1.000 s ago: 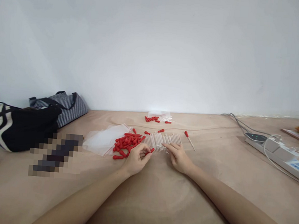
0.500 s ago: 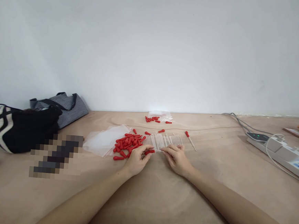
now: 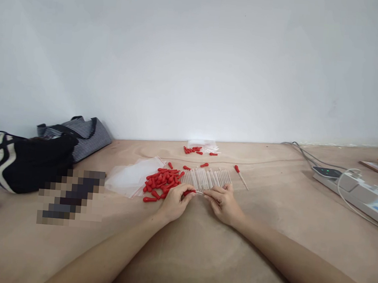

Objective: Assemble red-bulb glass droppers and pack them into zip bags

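Between finger and thumb my left hand (image 3: 176,201) pinches a red rubber dropper bulb (image 3: 189,193). My right hand (image 3: 221,202) is closed on a thin clear glass tube (image 3: 199,193), whose left end meets the bulb's mouth; how deep it sits there I cannot tell. A row of similar glass tubes (image 3: 202,177) lies just beyond my fingers. Left of the row spreads a heap of red bulbs (image 3: 161,180). To the right rests a dropper (image 3: 241,177) with a red bulb on its tube.
Clear zip bags (image 3: 134,176) lie left of the heap. More red bulbs (image 3: 193,150) and a clear bag (image 3: 202,144) are near the wall. A black bag (image 3: 39,164) and a striped bag (image 3: 92,140) stand at left. At right is a power strip (image 3: 361,194) with cables.
The bulb and tube have shifted very slightly between my hands, and my right fingers have moved a little. The things on the table stay where they were.
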Motion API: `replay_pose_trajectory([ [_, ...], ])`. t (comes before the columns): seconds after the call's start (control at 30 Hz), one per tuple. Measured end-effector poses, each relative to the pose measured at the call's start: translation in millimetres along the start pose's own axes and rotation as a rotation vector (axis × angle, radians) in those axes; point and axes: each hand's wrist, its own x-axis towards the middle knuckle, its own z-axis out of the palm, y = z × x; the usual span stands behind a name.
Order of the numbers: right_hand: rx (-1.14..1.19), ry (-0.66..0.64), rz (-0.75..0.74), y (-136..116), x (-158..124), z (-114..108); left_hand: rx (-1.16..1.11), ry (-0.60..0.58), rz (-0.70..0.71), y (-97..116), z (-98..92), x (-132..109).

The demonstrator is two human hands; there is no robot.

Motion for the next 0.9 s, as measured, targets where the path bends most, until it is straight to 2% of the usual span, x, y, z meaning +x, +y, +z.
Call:
replay_pose_trajectory([
  [0.4, -0.145, -0.066, -0.127, 0.2, 1.3, -9.4, 0.081, -0.064, 0.048, 6.1, -1.4, -4.0],
  [0.73, -0.088, -0.120, -0.052, -6.7, 4.2, -10.5, 0.179, -0.089, 0.156, 8.9, -2.1, -5.7],
  [0.9, 0.023, -0.167, 0.045, -10.0, 6.4, -11.2, 0.200, -0.078, 0.193, 7.6, -1.4, -7.1],
])
